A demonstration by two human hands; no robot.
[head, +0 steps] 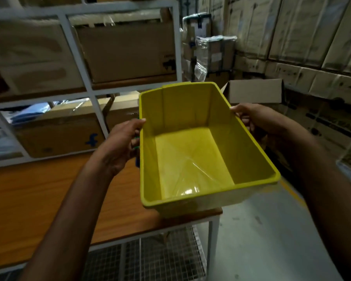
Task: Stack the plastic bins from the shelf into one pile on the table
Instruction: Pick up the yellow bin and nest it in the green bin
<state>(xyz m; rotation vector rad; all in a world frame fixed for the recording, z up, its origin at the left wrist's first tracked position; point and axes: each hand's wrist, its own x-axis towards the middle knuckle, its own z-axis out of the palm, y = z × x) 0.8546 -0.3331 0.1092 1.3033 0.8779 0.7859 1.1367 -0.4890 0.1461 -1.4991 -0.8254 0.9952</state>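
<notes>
An empty yellow plastic bin (193, 159) is held in the air over the right end of the wooden table (39, 199). My left hand (123, 142) grips its left rim, thumb on top of the edge. My right hand (253, 118) grips the right rim, fingers curled under it. A bit of blue and green plastic (137, 151) shows just under the bin by my left hand; what it belongs to is hidden.
A white metal shelf rack (79, 63) with cardboard boxes (59, 130) stands behind the table. Stacked cartons (292, 33) fill the right side, with an open box (255, 92) in front. A wire mesh shelf (150, 256) lies under the table; grey floor is at right.
</notes>
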